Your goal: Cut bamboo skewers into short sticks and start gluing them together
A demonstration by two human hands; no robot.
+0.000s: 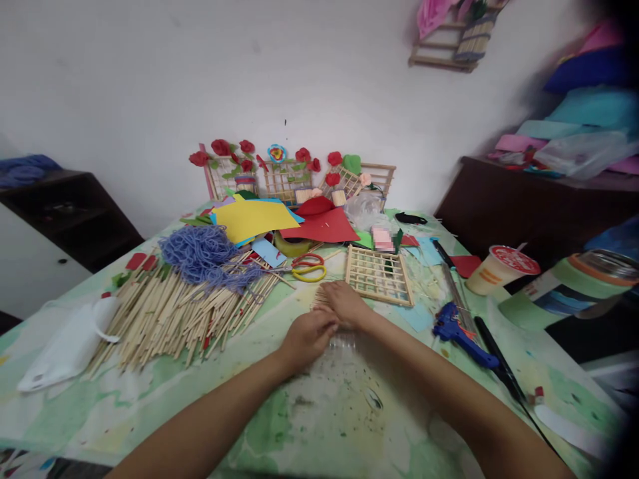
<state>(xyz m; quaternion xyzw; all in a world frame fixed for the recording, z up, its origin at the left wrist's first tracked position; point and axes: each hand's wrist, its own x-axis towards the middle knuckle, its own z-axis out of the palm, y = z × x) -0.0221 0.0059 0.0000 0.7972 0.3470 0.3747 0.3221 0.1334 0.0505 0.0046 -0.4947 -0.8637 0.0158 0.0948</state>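
My left hand [309,336] is closed, its thumb and fingers pressed together beside my right hand. My right hand [344,303] bends over a small row of thin wooden sticks [321,298], with its fingers wrapped on them. The two hands touch, so much of what lies between them is hidden. Just below them a clear, shiny piece [343,342] shows on the table; its kind is hard to tell. A wooden stick lattice [380,276] lies right of my hands. Scissors [308,267] with red and yellow handles lie just beyond them.
Loose wooden sticks [154,313] and blue yarn [200,253] are heaped at left, near a white mask [70,342]. Coloured sheets [254,219] lie farther back. On the right are a blue glue gun [464,336], a drink cup [499,269] and a green bottle [549,293].
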